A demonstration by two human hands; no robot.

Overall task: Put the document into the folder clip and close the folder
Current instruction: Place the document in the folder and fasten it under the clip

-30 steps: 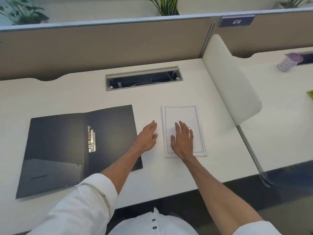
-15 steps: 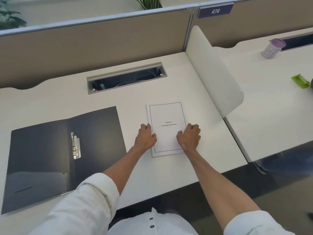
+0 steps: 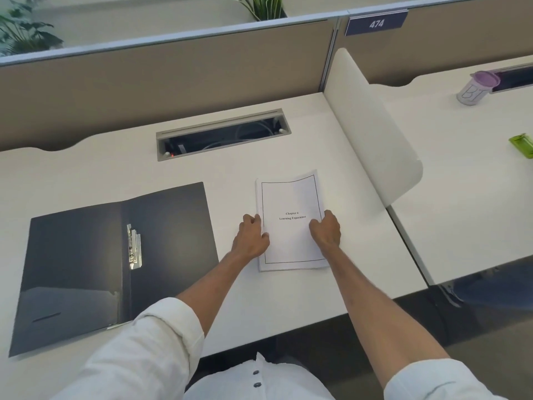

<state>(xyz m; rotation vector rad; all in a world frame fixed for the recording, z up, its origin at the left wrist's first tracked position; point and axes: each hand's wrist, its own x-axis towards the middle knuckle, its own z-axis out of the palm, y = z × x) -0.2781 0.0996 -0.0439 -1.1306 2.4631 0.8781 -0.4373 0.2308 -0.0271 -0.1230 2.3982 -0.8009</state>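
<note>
1. Head view: a white counter (image 3: 259, 168) fills the middle of the frame, with tan partition panels (image 3: 173, 76) along its far edge at the top.
2. The document (image 3: 290, 203), a thin stack of white pages with a black border and small printed text on the top sheet, lies on the counter just right of centre. Its upper right corner is curled up a little.
3. The left hand (image 3: 251, 236) grips the left edge of the document, fingers curled at the edge and thumb against the page.
4. The right hand (image 3: 326, 229) grips the right edge the same way, fingers bent over the paper. Both hands are closed on the document, which sits between them.
5. The folder (image 3: 86, 255), dark and lying open flat, sits at the left of the frame, near the document but apart from it.
6. The metal clip (image 3: 134, 246) lies along the folder's centre fold; I cannot tell whether it is raised or pressed down.
7. A cable slot (image 3: 223, 134) with a grey rim is cut into the counter above centre.
8. A white curved divider (image 3: 372, 125) stands at the counter's right edge. Past it, at the far right, are a cup with a purple lid (image 3: 477, 87) and a small green object (image 3: 523, 144).
9. A blue sign reading 474 (image 3: 376, 23) hangs at the upper right.
</note>
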